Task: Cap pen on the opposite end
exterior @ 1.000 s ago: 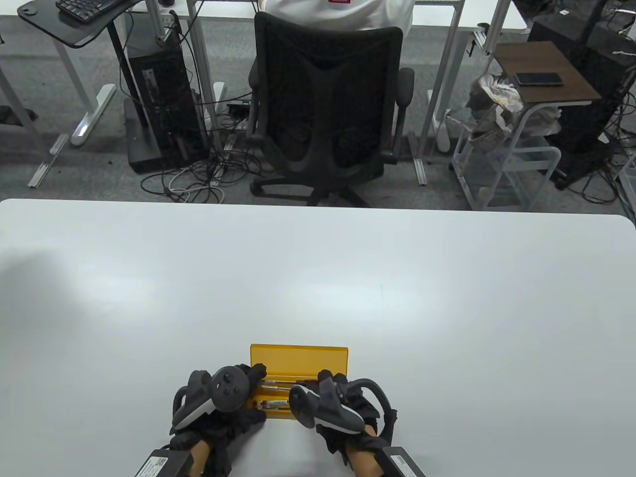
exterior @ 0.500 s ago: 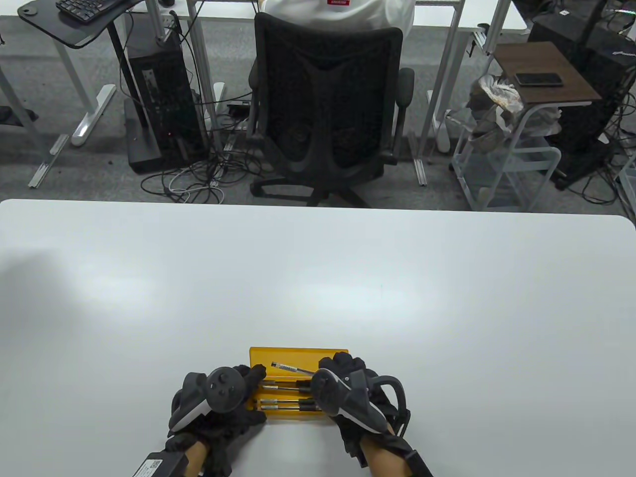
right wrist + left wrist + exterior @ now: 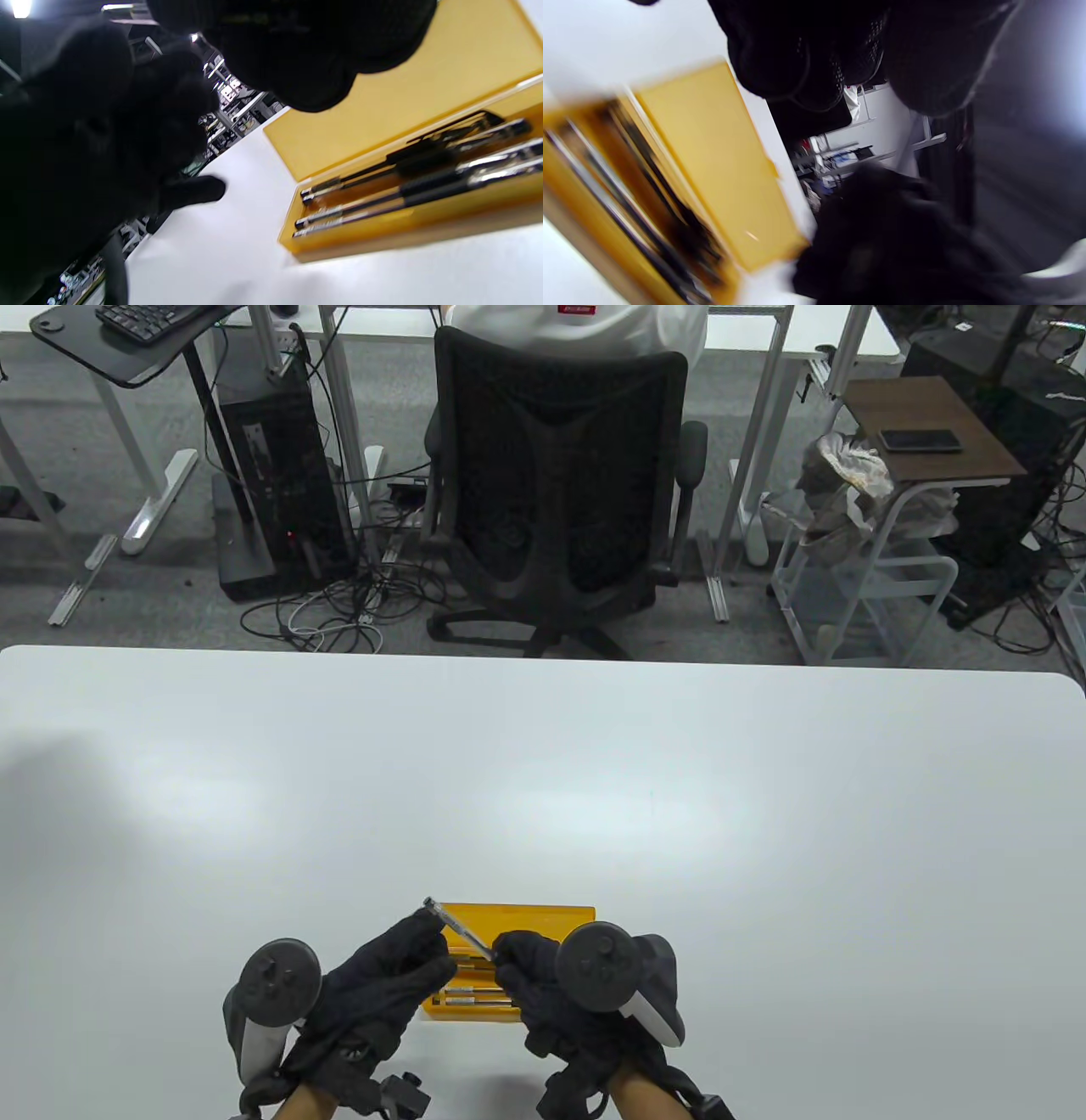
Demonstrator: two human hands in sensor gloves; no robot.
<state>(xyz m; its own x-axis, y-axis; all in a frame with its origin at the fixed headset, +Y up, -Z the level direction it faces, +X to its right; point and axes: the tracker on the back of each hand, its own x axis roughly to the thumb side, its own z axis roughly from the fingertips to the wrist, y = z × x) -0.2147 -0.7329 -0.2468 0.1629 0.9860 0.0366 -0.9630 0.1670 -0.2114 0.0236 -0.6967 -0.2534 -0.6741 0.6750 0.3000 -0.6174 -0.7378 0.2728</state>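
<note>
Fingers of both hands (image 3: 382, 984) (image 3: 543, 976) pinch the pen (image 3: 458, 931), its ends hidden.

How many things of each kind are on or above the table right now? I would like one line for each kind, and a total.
Yellow case: 1, open, lying on the table
Pens left in the case: 3
Pen held above the case: 1, between left hand and right hand
Gloved hands: 2
Total: 7
</note>
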